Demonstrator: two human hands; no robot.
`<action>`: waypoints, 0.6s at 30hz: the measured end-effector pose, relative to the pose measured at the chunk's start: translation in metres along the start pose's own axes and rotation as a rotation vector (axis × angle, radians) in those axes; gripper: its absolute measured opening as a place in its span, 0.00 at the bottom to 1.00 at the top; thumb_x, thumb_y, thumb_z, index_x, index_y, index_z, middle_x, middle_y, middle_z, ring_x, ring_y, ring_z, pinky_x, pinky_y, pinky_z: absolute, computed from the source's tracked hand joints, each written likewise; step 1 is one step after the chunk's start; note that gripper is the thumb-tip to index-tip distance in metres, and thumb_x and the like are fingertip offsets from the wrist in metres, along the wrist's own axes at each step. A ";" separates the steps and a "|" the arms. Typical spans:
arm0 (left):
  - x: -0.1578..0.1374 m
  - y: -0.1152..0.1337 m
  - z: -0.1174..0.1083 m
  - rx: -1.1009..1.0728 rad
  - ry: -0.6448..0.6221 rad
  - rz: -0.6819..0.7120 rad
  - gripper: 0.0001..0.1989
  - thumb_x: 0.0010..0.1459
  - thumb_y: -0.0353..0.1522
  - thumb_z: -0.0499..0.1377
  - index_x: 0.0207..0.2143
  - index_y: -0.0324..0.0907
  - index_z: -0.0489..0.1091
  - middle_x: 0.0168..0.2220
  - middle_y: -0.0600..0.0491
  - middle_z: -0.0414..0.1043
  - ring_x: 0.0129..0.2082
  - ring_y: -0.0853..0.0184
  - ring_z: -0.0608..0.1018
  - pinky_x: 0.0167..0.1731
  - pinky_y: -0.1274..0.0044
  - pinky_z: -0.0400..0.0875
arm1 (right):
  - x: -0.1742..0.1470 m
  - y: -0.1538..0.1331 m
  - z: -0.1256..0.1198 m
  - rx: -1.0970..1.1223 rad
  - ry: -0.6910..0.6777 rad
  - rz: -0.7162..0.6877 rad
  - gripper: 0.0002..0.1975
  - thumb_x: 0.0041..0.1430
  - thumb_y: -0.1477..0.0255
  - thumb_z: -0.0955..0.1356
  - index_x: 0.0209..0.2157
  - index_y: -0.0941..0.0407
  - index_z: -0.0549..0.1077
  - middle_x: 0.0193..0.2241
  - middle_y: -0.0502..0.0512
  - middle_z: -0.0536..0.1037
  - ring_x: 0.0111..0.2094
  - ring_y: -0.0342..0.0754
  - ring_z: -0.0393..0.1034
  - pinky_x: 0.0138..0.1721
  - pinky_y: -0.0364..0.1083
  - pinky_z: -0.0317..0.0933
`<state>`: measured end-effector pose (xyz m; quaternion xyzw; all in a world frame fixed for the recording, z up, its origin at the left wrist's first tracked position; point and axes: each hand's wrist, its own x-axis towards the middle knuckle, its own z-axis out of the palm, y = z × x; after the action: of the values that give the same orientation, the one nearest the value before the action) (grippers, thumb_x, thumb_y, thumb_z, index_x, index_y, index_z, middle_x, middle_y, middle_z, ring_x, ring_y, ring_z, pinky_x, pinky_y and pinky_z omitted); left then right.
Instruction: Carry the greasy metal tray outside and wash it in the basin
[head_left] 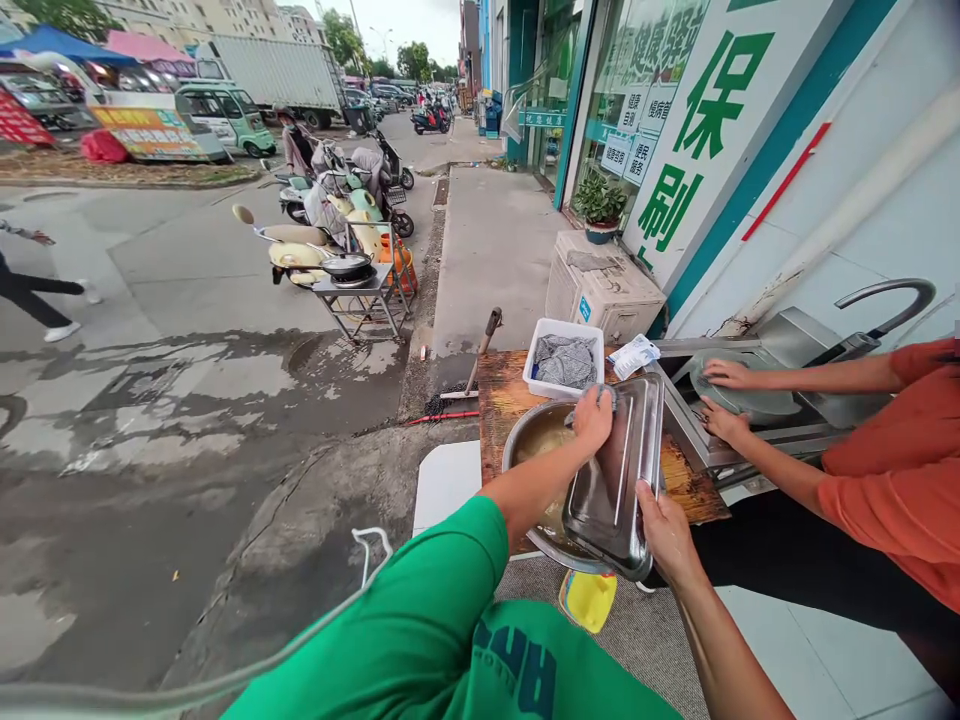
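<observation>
Two hands hold a metal tray (616, 470) tilted over a big metal basin (534, 447) of murky water, near the middle of the scene. The left hand (594, 418) lies at the tray's far left corner, fingers curled together over a cloth pressed against the metal. The right hand (664, 530) grips the tray's near right edge, thumb on the inner side and fingers wrapped beneath, out of sight. The basin rests on a worn wooden board (501, 392). Just beyond it stands a white plastic tub (565, 361) holding grey cloths. To the right, a person in an orange shirt (900, 470) has both hands on a round lid (742, 395) in a steel sink (795, 345) with a curved tap (889, 295). Far left, scooters (330, 215) are parked by the wet street
</observation>
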<state>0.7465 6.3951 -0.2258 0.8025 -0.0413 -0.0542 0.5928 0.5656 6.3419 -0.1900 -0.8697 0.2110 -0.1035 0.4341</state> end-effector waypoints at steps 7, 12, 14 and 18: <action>-0.051 -0.049 0.006 0.002 0.009 -0.331 0.25 0.67 0.39 0.38 0.53 0.39 0.67 0.54 0.42 0.70 0.56 0.61 0.71 0.57 0.72 0.60 | 0.022 -0.021 0.009 -0.058 0.137 -0.069 0.32 0.58 0.44 0.52 0.22 0.55 0.67 0.17 0.53 0.68 0.22 0.48 0.61 0.25 0.45 0.56; -0.065 -0.074 -0.004 -0.038 0.047 -0.411 0.25 0.66 0.41 0.41 0.58 0.37 0.62 0.62 0.40 0.60 0.62 0.62 0.63 0.61 0.73 0.53 | 0.031 -0.030 0.029 -0.156 0.210 -0.114 0.35 0.61 0.46 0.48 0.22 0.56 0.68 0.17 0.54 0.68 0.21 0.47 0.59 0.24 0.45 0.53; -0.068 -0.081 -0.010 -0.075 0.024 -0.385 0.24 0.65 0.41 0.43 0.54 0.37 0.65 0.57 0.38 0.65 0.59 0.59 0.68 0.59 0.70 0.57 | 0.039 -0.035 0.032 -0.220 0.209 -0.165 0.34 0.63 0.49 0.47 0.22 0.56 0.68 0.17 0.55 0.69 0.20 0.47 0.58 0.25 0.45 0.52; -0.076 -0.090 -0.018 -0.073 -0.095 -0.193 0.15 0.61 0.40 0.52 0.41 0.39 0.69 0.42 0.43 0.74 0.44 0.59 0.75 0.50 0.66 0.65 | 0.078 -0.047 0.032 -0.369 0.120 -0.332 0.31 0.66 0.55 0.49 0.24 0.57 0.71 0.22 0.60 0.74 0.24 0.49 0.65 0.29 0.46 0.54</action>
<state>0.6741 6.4487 -0.3032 0.7772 0.0101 -0.1502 0.6109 0.6594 6.3545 -0.1716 -0.9491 0.1062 -0.1846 0.2319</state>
